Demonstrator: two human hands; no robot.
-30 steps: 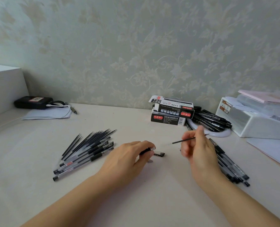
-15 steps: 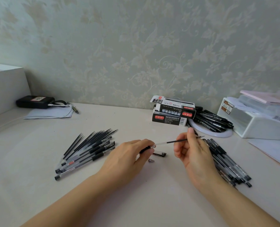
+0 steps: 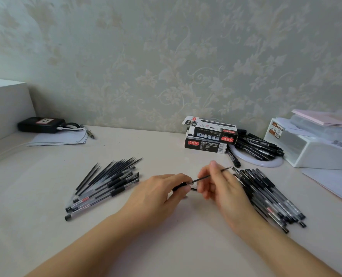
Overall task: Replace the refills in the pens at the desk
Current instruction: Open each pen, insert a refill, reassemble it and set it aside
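Refills and pens (image 3: 106,182) lie on desk (image 3: 166,246) left of hands; pen pile (image 3: 270,196) right of hands; stacked boxes (image 3: 210,138) behind hands, toward wall.

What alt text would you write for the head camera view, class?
A left hand holds a pen barrel while the right hand pinches a thin refill at its opening, above a desk with pens piled either side.

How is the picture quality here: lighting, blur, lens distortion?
Head view: soft, even light, faint shadows under the left hand and right hand; the refill is thin but readable; the wide lens bows the desk edges; corners look softer.
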